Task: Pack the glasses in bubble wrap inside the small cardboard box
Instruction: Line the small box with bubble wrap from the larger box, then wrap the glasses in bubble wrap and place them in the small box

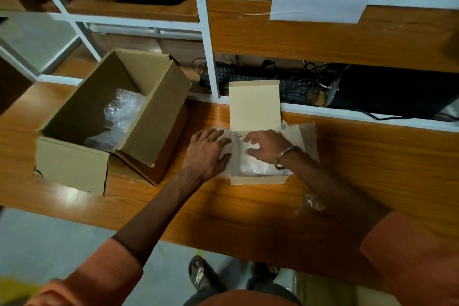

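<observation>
Wooden desk [248, 206] with a glossy orange-brown top runs across the view, backed by white-framed shelving [208, 32] where a dark keyboard [248, 77] and tangled cables [315, 79] sit in a low cubby.

Two cardboard boxes stand on the desk. One small box [258, 179] sits near the middle, its lid [254, 104] standing upright at the far side; its long axis runs from the person toward the shelving. Bubble wrap [253, 166] fills it and spills over the right rim. The glasses cannot be made out under the wrap. One large box [74, 164] lies well to the left, open, tilted with its long axis running diagonally from near-left to far-right, and it holds more crumpled wrap [119, 112].

Both hands reach down into the small box, palms down. The left hand [206, 151] lies flat on the wrap at the box's left edge, fingers straight and spread. The right hand [265, 144], with a metal bracelet [285, 155] on the wrist, has its fingers bent and pressing on the wrap; whether it pinches the wrap I cannot tell. Orange sleeves [99, 276] cover both upper arms.
</observation>
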{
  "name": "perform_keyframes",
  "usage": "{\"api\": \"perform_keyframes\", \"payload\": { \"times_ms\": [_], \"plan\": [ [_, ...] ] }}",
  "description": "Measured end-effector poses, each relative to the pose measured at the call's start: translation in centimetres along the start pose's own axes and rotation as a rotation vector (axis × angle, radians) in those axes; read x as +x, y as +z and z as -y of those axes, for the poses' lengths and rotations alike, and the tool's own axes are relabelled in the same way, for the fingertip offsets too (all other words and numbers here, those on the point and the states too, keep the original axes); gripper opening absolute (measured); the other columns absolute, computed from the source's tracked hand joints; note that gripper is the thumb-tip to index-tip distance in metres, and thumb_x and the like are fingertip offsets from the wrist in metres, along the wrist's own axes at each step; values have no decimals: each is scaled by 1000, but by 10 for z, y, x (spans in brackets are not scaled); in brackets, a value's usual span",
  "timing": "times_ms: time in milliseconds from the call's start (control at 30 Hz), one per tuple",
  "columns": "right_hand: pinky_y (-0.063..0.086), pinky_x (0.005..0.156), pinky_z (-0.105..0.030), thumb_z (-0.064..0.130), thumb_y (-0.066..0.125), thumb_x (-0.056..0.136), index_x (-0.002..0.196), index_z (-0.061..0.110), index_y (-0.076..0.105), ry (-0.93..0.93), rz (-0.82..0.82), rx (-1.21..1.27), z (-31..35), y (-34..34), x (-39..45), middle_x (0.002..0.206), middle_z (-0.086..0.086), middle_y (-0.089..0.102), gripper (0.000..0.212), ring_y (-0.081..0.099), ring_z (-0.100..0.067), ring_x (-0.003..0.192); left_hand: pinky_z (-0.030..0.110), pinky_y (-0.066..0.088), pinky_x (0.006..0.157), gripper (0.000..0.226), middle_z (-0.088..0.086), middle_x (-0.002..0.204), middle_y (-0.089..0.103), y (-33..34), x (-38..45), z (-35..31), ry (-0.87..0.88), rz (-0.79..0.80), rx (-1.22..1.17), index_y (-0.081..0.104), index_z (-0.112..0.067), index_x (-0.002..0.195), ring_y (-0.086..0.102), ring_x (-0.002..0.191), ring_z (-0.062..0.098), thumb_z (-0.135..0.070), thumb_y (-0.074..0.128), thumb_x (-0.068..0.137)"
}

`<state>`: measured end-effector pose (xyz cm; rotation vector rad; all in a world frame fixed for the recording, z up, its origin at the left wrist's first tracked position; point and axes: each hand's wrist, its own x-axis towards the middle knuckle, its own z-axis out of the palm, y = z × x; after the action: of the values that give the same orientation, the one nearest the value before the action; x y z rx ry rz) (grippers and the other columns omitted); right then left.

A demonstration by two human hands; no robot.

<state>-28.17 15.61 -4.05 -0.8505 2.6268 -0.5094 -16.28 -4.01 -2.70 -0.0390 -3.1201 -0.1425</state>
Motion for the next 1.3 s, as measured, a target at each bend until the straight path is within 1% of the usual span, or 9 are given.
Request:
{"api": "perform_keyframes", "payload": {
  "times_ms": [200,367,467,567,700,900,1000,1133,1300],
  "plan": [
    [48,105,-42,42,75,93,121,32,74,127,-118,115,18,24,-37,119,4,77,30,69,-20,114,49,25,124,50,2,167,45,15,-18,-4,91,43,-121,57,-32,150,38,155,26,-52,53,105],
    [49,101,-47,36,71,95,122,28,75,207,-290,37,21,42,-83,123,1,76,28,66,-26,117,49,30,123,47,3,160,53,40,-26,-18,183,48,-244,64,-28,145,44,150,25,-47,56,102],
    [55,94,-48,37,68,94,116,23,77,265,-400,-37,10,46,-114,118,-4,77,28,67,-29,112,52,33,121,48,5,155,57,47,-28,-39,255,66,-316,66,-25,142,47,147,27,-44,56,99],
    [56,87,-45,46,70,89,107,23,79,305,-498,-93,-11,41,-146,110,-3,77,31,68,-28,107,52,36,122,50,7,156,57,52,-31,-67,344,136,-311,65,-24,143,49,146,30,-35,71,95],
    [54,84,-41,54,81,83,101,27,80,283,-490,-122,-45,38,-181,111,0,74,32,64,-24,109,51,38,121,55,4,154,58,67,-39,-109,433,147,-324,61,-27,145,51,143,28,-33,77,92],
    [54,95,-51,69,62,81,110,22,82,285,-351,-76,-88,43,-207,120,-15,67,59,59,-39,120,48,42,117,56,5,152,59,80,-41,-151,282,175,-372,56,-26,149,55,138,28,-48,65,98],
    [57,88,-47,56,75,84,112,28,80,206,-284,-18,-99,39,-210,124,-10,63,40,61,-35,117,46,39,116,64,7,154,56,84,-41,-169,185,220,-373,48,-22,155,52,140,30,-41,67,97],
    [54,89,-46,28,80,87,93,24,81,33,-213,8,-111,37,-209,119,-7,62,8,54,-32,119,48,42,112,66,10,151,58,88,-45,-187,100,228,-387,45,-18,157,55,136,33,-36,66,97],
    [49,94,-40,28,79,91,100,19,82,-84,-140,111,-117,21,-199,121,-5,61,13,54,-23,117,43,51,103,68,9,143,65,86,-51,-196,-10,185,-575,48,-20,156,62,128,31,-39,73,95]
  ]
}}
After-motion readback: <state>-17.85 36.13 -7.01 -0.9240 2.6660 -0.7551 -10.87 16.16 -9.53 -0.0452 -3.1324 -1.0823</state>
